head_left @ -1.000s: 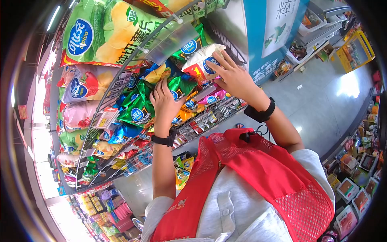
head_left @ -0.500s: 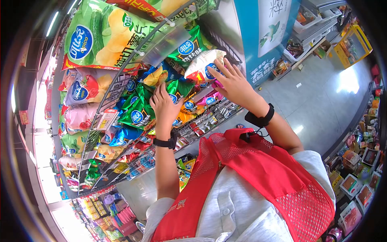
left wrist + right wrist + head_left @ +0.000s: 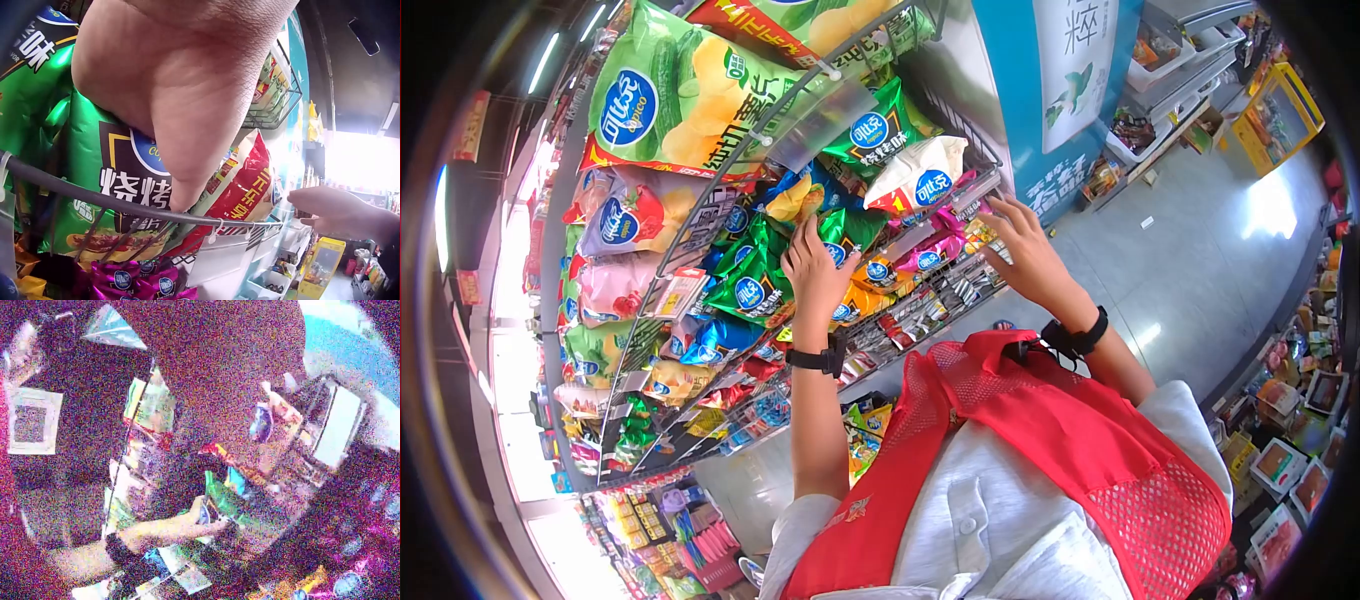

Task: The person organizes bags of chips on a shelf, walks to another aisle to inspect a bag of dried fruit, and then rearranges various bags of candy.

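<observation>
My left hand (image 3: 815,275) rests on a green chip bag (image 3: 852,228) in the wire shelf basket, its fingers lying over the bag and the thumb apart. In the left wrist view, the palm and thumb of this left hand (image 3: 181,81) cover part of that green bag (image 3: 84,169). My right hand (image 3: 1040,262) is off the shelf's front right corner with its fingers spread and holds nothing. Nearby, a white-and-red chip bag (image 3: 920,170) leans at the right end of the basket, before another green bag (image 3: 870,130). The right wrist view is very grainy.
A wire rail (image 3: 112,203) with price-tag holders runs along the basket front. Large cucumber chip bags (image 3: 685,95) fill the upper shelf. Pink bags (image 3: 940,250) lie below. A blue display panel (image 3: 1020,120) borders the shelf, and a yellow-framed case (image 3: 1278,120) stands farther right.
My right hand has let go of the white-and-red bag and moved back right and down. That bag now stands uncovered in the basket. My left hand stays on the green bag.
</observation>
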Demonstrator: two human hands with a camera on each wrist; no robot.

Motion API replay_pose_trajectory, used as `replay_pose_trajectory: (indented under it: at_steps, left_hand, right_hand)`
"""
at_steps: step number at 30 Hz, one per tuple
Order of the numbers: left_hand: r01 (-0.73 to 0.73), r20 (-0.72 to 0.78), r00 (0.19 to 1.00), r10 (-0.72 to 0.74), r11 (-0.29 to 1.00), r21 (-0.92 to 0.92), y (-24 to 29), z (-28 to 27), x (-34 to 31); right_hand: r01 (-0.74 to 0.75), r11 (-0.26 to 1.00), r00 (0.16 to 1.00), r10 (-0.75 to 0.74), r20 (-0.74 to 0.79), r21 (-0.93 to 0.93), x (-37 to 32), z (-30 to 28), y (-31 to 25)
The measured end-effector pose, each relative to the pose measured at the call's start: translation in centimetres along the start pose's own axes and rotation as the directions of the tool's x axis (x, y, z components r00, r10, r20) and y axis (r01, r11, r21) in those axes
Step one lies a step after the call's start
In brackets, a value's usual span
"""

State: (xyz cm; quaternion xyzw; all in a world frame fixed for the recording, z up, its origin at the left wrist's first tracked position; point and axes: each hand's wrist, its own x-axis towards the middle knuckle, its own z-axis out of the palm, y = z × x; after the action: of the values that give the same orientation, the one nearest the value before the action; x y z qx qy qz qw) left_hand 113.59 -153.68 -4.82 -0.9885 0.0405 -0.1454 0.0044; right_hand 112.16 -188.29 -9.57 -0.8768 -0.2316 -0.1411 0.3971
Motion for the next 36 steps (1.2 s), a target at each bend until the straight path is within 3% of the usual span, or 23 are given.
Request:
replay_pose_trajectory:
  at_steps: [4, 13, 18, 20, 22, 26, 30, 32, 34, 35, 36]
  left_hand:
    - [0.001, -0.013, 1.000, -0.002, 0.996, -0.085, 0.2, -1.2, 0.2]
    - [-0.161, -0.378, 0.925, 0.042, 0.944, -0.288, 4.1, -3.5, -3.3]
    - [-0.175, -0.243, 0.968, 0.069, 0.877, -0.447, 6.5, -0.9, -8.9]
    - [-0.045, 0.065, 0.992, 0.105, 0.796, -0.603, 5.7, 2.7, -12.4]
    - [0.080, 0.307, 0.944, 0.123, 0.816, -0.573, 5.3, 4.5, -16.8]
    - [0.421, 0.510, 0.859, -0.044, 0.627, -0.656, 1.1, 12.8, -29.9]
    - [0.516, 0.595, 0.790, -0.149, 0.687, -0.512, -5.1, 20.5, -46.0]
    - [0.629, 0.615, 0.754, -0.232, 0.525, -0.573, -6.5, 23.0, -55.4]
    - [0.829, 0.928, 0.348, -0.131, 0.505, -0.239, -8.6, 25.3, -64.0]
    - [0.906, 0.971, 0.175, -0.163, 0.413, -0.094, -7.7, 24.1, -67.4]
    - [0.977, 0.978, -0.008, -0.210, 0.207, 0.053, -5.9, 22.4, -70.1]
  right_hand:
    - [-0.092, 0.995, 0.994, 0.094, -0.054, 0.039, -3.1, -1.3, 1.8]
    - [-0.181, 0.983, 0.973, 0.174, -0.148, -0.031, -6.6, -4.5, 2.0]
    - [-0.152, 0.981, 0.958, 0.117, -0.262, -0.119, -8.9, -8.5, -4.0]
    - [-0.176, 0.982, 0.957, 0.153, -0.247, -0.072, -10.3, -9.7, -7.0]
    - [-0.027, 0.991, 0.961, -0.010, -0.275, -0.131, -10.9, -11.1, -10.4]
    - [0.292, 0.935, 0.911, -0.336, -0.239, -0.202, -11.2, -15.4, -17.9]
    - [0.533, 0.834, 0.811, -0.552, -0.193, -0.145, -14.1, -19.2, -24.9]
    - [0.619, 0.777, 0.758, -0.629, -0.173, -0.115, -15.7, -21.1, -28.2]
    - [0.690, 0.722, 0.713, -0.691, -0.119, -0.053, -16.6, -23.7, -30.9]
    - [0.699, 0.715, 0.712, -0.697, -0.084, -0.019, -17.3, -25.0, -32.1]
    - [0.685, 0.729, 0.728, -0.683, -0.052, 0.012, -17.8, -25.8, -33.2]
